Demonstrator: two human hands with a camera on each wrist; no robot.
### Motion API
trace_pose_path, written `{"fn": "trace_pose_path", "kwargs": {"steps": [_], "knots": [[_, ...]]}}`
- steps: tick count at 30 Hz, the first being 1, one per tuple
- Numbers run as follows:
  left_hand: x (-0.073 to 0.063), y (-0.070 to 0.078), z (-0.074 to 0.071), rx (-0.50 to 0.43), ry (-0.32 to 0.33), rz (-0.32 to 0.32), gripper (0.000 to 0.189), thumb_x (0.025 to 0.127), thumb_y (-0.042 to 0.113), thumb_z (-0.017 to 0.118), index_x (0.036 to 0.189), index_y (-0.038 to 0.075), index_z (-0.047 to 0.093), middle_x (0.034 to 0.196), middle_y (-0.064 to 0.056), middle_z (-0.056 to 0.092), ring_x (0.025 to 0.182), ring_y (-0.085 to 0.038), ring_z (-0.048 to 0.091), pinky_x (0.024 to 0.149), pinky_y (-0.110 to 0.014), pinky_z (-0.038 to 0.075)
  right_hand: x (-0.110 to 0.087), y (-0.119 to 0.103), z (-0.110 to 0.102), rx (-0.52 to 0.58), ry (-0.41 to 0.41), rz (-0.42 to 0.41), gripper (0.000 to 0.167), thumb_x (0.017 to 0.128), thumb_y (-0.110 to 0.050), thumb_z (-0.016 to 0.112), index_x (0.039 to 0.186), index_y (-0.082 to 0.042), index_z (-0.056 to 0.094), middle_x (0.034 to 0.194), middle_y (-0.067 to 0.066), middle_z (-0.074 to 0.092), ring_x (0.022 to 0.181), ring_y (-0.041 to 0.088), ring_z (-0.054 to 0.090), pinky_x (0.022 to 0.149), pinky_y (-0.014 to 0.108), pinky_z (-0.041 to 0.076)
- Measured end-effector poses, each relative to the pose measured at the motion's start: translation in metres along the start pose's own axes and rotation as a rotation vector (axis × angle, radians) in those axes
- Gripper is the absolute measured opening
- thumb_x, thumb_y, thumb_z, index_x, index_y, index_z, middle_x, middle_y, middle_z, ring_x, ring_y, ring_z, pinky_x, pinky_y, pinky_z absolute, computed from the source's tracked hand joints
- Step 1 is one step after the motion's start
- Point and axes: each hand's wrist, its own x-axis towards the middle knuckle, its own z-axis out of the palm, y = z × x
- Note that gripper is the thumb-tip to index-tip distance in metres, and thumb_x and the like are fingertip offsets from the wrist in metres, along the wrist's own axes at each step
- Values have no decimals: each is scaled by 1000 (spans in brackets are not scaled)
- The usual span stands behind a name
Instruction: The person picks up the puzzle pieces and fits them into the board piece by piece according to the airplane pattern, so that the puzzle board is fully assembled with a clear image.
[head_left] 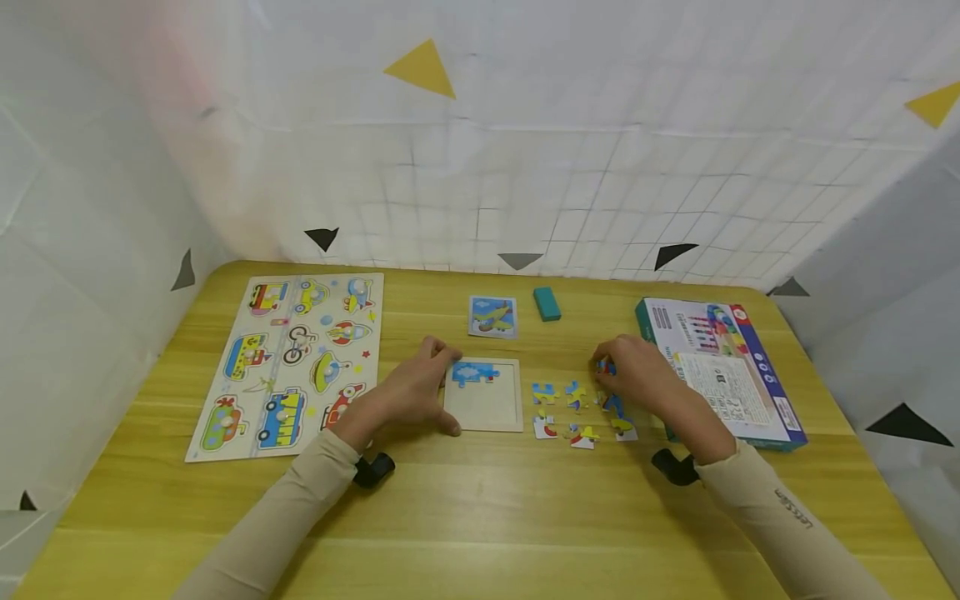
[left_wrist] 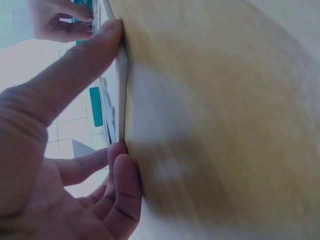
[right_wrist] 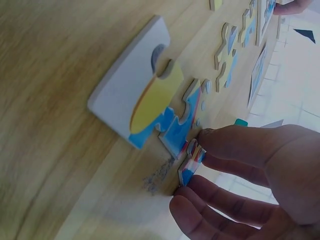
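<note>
L hand (head_left: 412, 383) clamped across L side of tray (head_left: 483, 410), thumb at near corner, fingers at far. R hand (head_left: 637, 372) pinches pc (right_wrist: 190, 166) R of tray, just beside loose pcs (right_wrist: 161, 100). Prob. best: hold pc by edges, keep tray steady, check orientation w/ pic card (head_left: 492, 317).
</note>
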Motion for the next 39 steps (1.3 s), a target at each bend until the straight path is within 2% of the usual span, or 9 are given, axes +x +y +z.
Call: {"fn": "trace_pose_path", "kwargs": {"steps": [10, 18, 28, 39], "knots": [[1, 0, 1, 6, -6, -6, 108, 60, 37, 98, 149, 11, 41, 140, -9, 33, 96, -23, 54, 86, -35, 48, 0, 1, 3, 17, 32, 2, 19, 82, -9, 75, 99, -1, 75, 86, 12, 64, 73, 22, 57, 62, 40, 48], [-1, 1, 0, 6, 0, 6, 108, 60, 35, 98, 149, 10, 41, 140, -10, 33, 97, -23, 54, 86, -36, 47, 2, -3, 4, 37, 99, -34, 23, 79, -8, 77, 101, 1, 74, 87, 14, 62, 72, 23, 57, 64, 42, 50], [-1, -1, -2, 5, 1, 5, 108, 61, 35, 98, 149, 8, 41, 140, -11, 33, 97, -24, 55, 87, -37, 48, 7, -22, 0, 43, 113, -40, 25, 81, -12, 77, 104, -1, 74, 88, 12, 62, 71, 21, 56, 64, 39, 49], [-1, 3, -1, -3, -11, 9, 108, 61, 34, 98, 149, 8, 41, 139, -11, 33, 96, -24, 54, 86, -37, 48, 13, -44, -5, -6, 123, -75, 26, 81, -17, 81, 103, -4, 75, 87, 11, 62, 71, 21, 56, 63, 38, 49]]}}
